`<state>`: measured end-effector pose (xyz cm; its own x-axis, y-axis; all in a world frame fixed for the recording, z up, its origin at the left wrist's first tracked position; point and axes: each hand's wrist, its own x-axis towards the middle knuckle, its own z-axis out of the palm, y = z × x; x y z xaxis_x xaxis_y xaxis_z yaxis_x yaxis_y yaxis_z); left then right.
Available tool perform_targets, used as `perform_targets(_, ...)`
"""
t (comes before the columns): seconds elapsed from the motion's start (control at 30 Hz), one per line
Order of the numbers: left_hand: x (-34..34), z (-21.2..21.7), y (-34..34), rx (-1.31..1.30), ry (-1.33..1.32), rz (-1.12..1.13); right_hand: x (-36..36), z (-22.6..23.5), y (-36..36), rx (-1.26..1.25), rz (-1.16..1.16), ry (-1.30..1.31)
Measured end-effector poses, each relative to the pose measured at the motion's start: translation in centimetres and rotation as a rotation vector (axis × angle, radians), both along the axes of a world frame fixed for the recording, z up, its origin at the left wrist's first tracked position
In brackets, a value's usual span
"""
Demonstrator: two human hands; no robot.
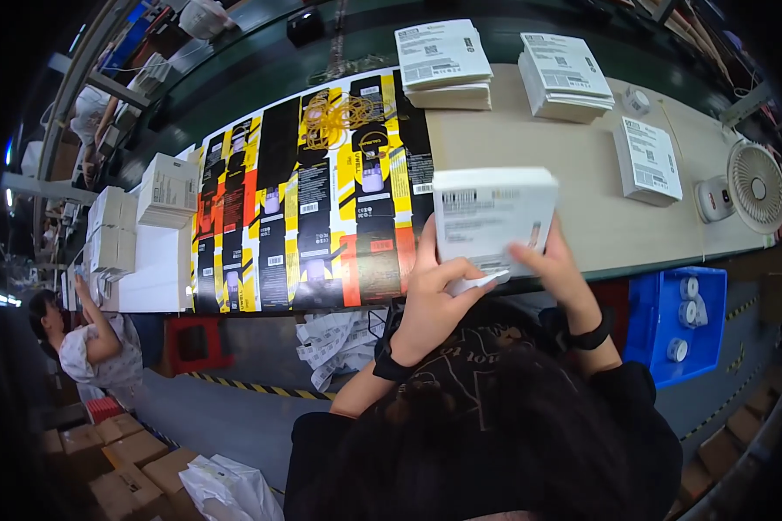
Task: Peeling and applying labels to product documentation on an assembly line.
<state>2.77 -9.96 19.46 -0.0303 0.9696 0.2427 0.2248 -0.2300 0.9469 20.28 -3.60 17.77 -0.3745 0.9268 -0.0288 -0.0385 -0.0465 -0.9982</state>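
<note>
A thick stack of white printed cards or flat cartons [491, 213] is held up over the near edge of the table. My left hand [434, 295] grips its lower left corner, the thumb on a piece that curls up at the bottom edge. On the right side, my right hand [556, 265] is wrapped round the stack with its thumb over the front face, slightly blurred. Similar white stacks stand on the table: one at the far middle [443, 56], another right of it [566, 74], and a shorter one at the right [648, 161].
Left of my hands lies a black, yellow and orange printed sheet [274, 234] with tan rubber bands [330, 120] on it. A fan [756, 187] stands at the right end. Below are a blue crate [636, 334] with white rolls and a red stool [195, 343]. A co-worker [104, 356] is at left.
</note>
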Motion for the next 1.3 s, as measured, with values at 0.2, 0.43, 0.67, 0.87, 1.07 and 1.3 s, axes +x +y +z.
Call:
perform_targets(0.2, 0.4, -2.2, 3.0, -0.101, -0.001, -0.059, 3.7, -2.0, 6.2, -0.229, -0.061, -0.104)
perform_targets(0.43, -0.9, -2.6, 4.8, -0.444, -0.164, 0.014, 4.4, -5.1, 9.2, -0.144, -0.132, -0.504)
perform_targets(0.67, 0.8, -4.5, 7.4, -0.377, -0.267, -0.032, 3.8, -4.7, 10.4, 0.094, -0.097, -1.053)
perform_targets(0.87, 1.2, -5.6, 8.9, -0.306, -0.203, -0.069, 3.6, -4.9, 11.3, 0.009, -0.024, -1.192)
perform_targets(1.07, 1.6, -6.6, 10.2, -0.316, -0.248, -0.016, 4.0, -5.2, 11.8, -0.019, -0.024, -1.239)
perform_targets(1.3, 1.9, -7.0, 11.7, -0.306, -0.213, -0.084, 6.7, -6.5, 11.2, 0.318, -0.194, -1.205)
